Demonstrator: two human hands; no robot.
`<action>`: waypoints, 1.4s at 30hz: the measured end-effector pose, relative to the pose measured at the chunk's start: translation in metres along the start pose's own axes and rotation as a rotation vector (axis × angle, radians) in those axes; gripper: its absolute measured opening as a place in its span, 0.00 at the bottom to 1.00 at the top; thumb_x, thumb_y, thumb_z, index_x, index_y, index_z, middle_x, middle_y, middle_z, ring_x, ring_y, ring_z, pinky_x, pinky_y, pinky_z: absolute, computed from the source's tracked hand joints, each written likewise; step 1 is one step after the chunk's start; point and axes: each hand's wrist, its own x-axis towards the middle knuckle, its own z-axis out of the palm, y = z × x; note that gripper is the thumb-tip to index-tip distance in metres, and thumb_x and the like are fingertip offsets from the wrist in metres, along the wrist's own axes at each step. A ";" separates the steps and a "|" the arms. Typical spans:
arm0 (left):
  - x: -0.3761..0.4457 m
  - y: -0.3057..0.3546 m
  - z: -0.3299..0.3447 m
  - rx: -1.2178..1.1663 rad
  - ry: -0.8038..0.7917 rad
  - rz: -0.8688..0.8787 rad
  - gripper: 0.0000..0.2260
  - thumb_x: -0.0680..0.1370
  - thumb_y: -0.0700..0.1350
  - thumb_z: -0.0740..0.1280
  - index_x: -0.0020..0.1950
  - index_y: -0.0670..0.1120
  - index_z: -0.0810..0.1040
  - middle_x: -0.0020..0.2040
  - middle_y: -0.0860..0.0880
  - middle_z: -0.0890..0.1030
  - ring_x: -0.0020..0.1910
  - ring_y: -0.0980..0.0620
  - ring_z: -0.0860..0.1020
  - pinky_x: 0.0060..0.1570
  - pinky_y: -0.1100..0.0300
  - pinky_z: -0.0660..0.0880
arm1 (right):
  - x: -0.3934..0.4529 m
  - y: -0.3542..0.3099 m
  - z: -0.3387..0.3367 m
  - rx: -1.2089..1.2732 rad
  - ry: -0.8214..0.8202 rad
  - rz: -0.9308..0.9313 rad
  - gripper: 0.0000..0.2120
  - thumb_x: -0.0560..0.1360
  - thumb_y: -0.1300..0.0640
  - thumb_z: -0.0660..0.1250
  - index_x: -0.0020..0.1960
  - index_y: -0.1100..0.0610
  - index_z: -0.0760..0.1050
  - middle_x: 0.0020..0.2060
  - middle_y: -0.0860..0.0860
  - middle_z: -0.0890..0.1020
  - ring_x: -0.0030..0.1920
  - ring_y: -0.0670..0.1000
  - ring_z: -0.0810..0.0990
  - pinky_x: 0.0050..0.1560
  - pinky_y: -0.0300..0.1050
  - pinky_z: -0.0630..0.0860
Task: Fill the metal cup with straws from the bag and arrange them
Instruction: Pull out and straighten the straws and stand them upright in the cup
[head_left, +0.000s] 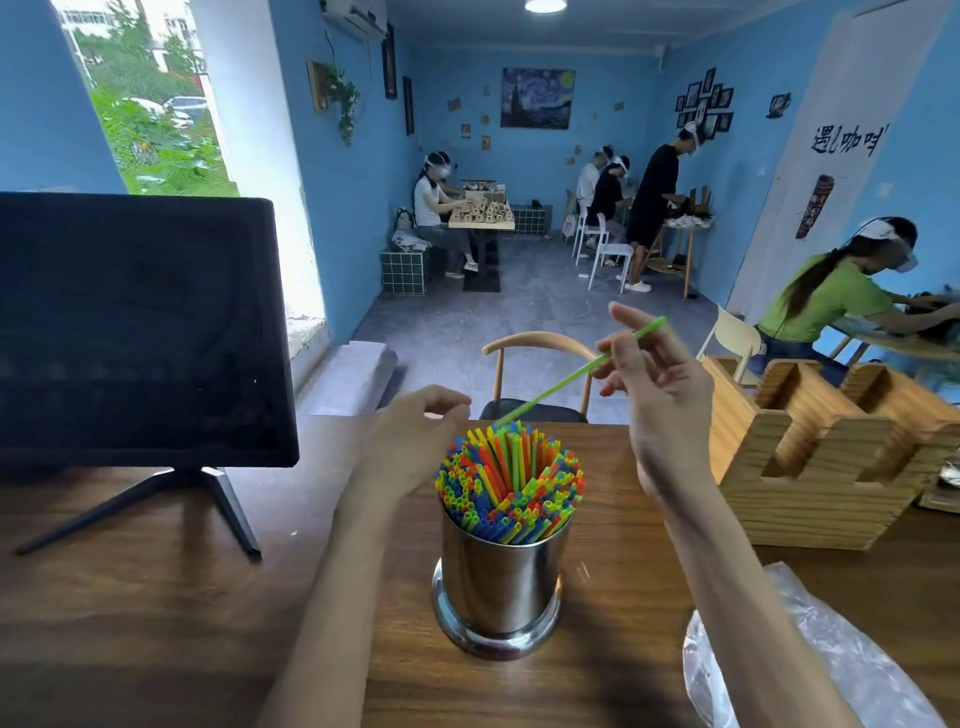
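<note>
A shiny metal cup (497, 582) stands on the wooden table (208, 623), packed with several upright straws (511, 478) in green, blue, red and yellow. My right hand (660, 395) pinches a single green straw (571, 376) above and to the right of the cup; the straw slants down, and its lower tip reaches the far rim of the bundle. My left hand (415, 441) hovers just left of the straw tops, fingers loosely curled, holding nothing. A clear plastic bag (789, 660) lies at the lower right.
A dark monitor (140, 327) on a tripod stand sits at the left. A slotted wooden holder (821, 457) stands at the right. A chair back (540, 348) shows beyond the far table edge. Several people work at tables farther back.
</note>
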 end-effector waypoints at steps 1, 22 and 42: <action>0.002 -0.002 0.004 0.043 -0.038 -0.015 0.08 0.81 0.53 0.67 0.57 0.56 0.84 0.52 0.59 0.83 0.53 0.58 0.80 0.59 0.56 0.75 | -0.002 0.004 0.002 -0.098 -0.020 -0.035 0.15 0.82 0.61 0.66 0.64 0.45 0.75 0.42 0.51 0.84 0.40 0.49 0.81 0.40 0.39 0.77; 0.021 -0.002 0.008 0.275 -0.155 0.245 0.07 0.82 0.49 0.67 0.52 0.53 0.85 0.46 0.58 0.83 0.46 0.59 0.79 0.43 0.68 0.72 | -0.025 0.036 0.013 -0.689 -0.485 0.048 0.10 0.80 0.44 0.66 0.51 0.48 0.83 0.42 0.39 0.83 0.45 0.42 0.80 0.46 0.46 0.81; -0.006 0.040 -0.019 -0.783 0.600 0.253 0.05 0.85 0.45 0.64 0.51 0.49 0.78 0.42 0.41 0.83 0.35 0.48 0.83 0.32 0.57 0.80 | -0.022 0.020 0.000 -0.087 -0.445 0.188 0.13 0.77 0.57 0.70 0.61 0.56 0.81 0.40 0.53 0.86 0.42 0.49 0.84 0.48 0.41 0.78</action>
